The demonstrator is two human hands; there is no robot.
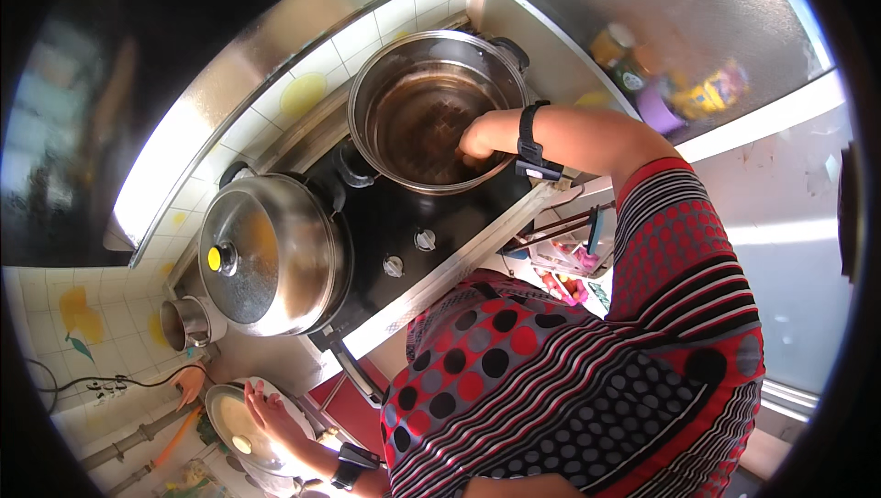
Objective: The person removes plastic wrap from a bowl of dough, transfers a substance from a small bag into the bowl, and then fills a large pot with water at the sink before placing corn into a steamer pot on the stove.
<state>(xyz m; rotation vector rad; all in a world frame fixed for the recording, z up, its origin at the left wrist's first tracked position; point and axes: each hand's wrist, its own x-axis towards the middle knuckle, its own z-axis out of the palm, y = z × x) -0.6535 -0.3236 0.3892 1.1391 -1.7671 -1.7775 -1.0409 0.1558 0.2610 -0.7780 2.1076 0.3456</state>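
My right hand [478,138] reaches inside a large, deep stainless steel pot [440,185] on the stove, over its dark brown interior. Its fingertips are partly hidden, so I cannot tell whether they hold anything. A black strap with a small device sits on that wrist. At the lower left, my left hand [265,410] is raised with its fingers apart and nothing in it. A round glass lid [224,412] with a pale knob is beside and behind this hand; whether they touch is unclear.
On the black cooktop [375,229] a wide lidded steel pan [296,257] stands left of the pot, its long handle [354,370] jutting over the front edge. Two control knobs [425,240] are near that edge. A small steel pot [182,324] and a black cable [138,382] are farther left.
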